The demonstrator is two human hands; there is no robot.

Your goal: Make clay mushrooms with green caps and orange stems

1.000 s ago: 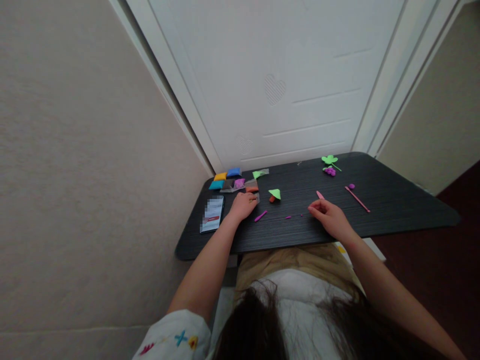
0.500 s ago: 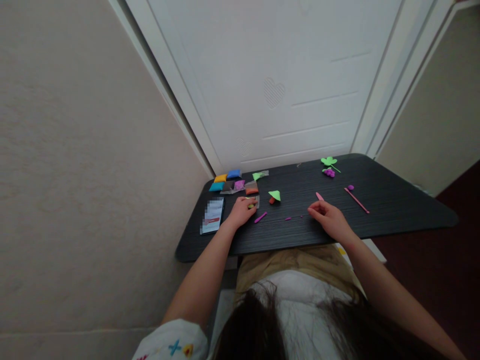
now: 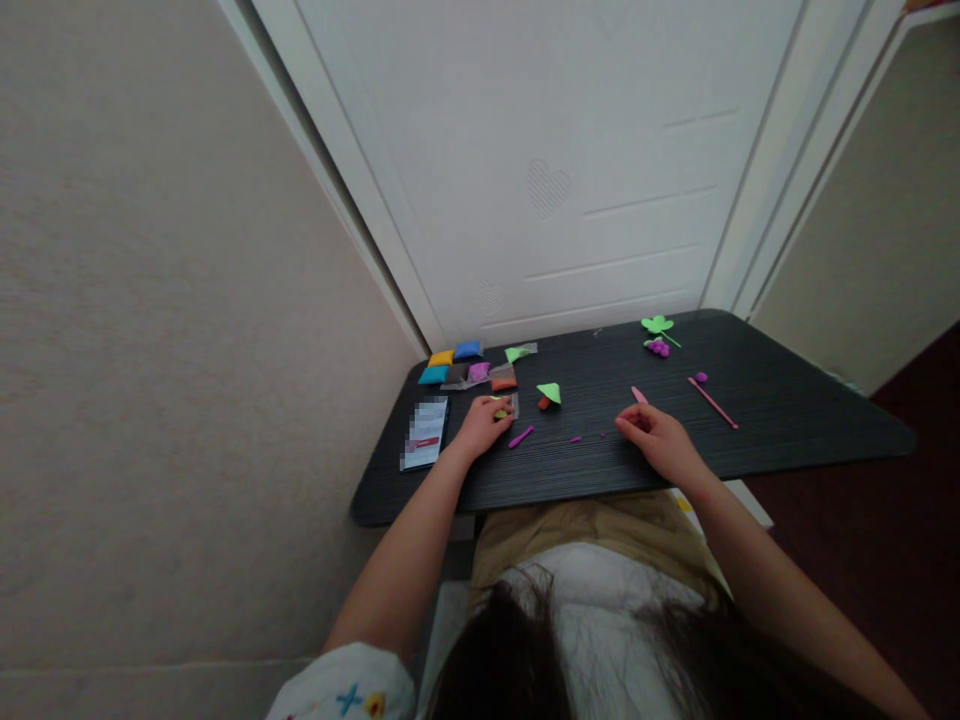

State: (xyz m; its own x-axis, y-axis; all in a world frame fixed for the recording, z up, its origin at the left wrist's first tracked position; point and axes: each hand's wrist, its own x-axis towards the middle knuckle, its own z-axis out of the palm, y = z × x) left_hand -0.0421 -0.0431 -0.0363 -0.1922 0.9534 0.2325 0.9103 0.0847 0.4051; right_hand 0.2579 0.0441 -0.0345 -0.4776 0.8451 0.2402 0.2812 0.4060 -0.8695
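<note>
Yellow packet [image 3: 500,411] shows more under the left hand [image 3: 481,426], loosely spread, while the right hand [image 3: 660,440] keeps fingertips together.

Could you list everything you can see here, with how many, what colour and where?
Packets: seven, mixed colours, table's far left
Yellow packet: one, under left fingers
Phone: one, dark-edged, table's left
Mushroom shape: one, green and orange, mid-table
Short stick: one, purple, near left hand
Bits: two, purple, between hands
Blade shape: one, pink, by right hand
Long stick: one, pink, right
Ball: one, purple, by long stick
Cluster: one, purple, far right
Flower shape: one, green, behind cluster
Table: one, black
Door: one, white, behind table
Hands: left, right
</note>
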